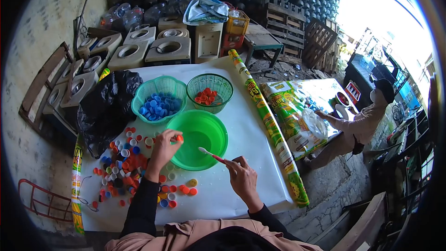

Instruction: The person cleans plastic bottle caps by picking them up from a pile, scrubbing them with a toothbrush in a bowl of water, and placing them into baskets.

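Note:
My left hand [163, 150] pinches a red-orange bottle cap [180, 138] at the left rim of a green plastic basin [222, 128]. In my right hand [242, 179] is a toothbrush [214, 156] with a red handle, its white bristle head reaching over the basin. Loose bottle caps [121, 167] in red, white, blue and yellow lie scattered on the white sheet left of the basin. Behind it, a pale green basket [140, 94] contains blue caps [160, 107]. Beside that, a dark green basket [223, 82] has red caps [206, 96] in it.
A black plastic bag [104, 111] rests on the table's left side. Rolled printed plastic [269, 128] borders the right edge. Old washing-machine panels [168, 50] stand behind. At right, a person [364, 123] works at another covered table [297, 111].

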`<state>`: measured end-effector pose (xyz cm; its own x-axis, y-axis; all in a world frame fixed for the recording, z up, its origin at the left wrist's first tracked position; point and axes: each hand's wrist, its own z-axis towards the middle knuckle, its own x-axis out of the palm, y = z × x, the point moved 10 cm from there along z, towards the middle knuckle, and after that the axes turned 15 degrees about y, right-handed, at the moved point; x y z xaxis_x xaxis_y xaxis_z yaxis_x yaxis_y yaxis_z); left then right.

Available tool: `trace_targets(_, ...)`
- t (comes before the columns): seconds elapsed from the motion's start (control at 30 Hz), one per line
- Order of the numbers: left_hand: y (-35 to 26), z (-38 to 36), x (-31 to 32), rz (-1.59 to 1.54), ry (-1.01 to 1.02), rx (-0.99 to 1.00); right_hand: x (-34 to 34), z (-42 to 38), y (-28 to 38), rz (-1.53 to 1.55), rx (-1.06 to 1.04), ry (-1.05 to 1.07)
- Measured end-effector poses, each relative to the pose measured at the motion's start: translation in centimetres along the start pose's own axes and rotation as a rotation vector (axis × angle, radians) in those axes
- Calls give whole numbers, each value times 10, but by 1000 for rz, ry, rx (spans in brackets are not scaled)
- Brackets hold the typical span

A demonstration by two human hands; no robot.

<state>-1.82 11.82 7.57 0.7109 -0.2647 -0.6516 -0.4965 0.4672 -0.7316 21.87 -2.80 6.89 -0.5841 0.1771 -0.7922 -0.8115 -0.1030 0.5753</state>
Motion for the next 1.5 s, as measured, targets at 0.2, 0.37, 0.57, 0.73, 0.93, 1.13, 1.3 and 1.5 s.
trace_targets(0.2, -3, 96, 10, 20, -117, 117, -3, 6, -12, 47, -97, 39)
trace_targets(0.37, -7, 182, 28, 245, -183, 88, -3, 16, -25, 64, -166, 96)
trace_targets(0.57, 14, 193, 35, 307, -158, 12, 2, 28, -39, 102, -237, 146)
trace_targets(0.73, -15, 85, -11, 133, -303, -72, 3, 35, -43, 130, -256, 176)
trace_targets(0.93, 20, -88, -74, 253, -525, -308, 9, 40, -40, 187, -263, 206)
trace_targets(1.13, 80, -193, -109, 309, -583, -632, 11, 39, -37, 142, -231, 224)
trace_targets(1.3, 118, -196, -115, 378, -580, -598, 8, 34, -32, 61, -184, 224)
trace_targets(1.5, 147, -176, -119, 452, -523, -546, 9, 24, -22, -34, -66, 199)
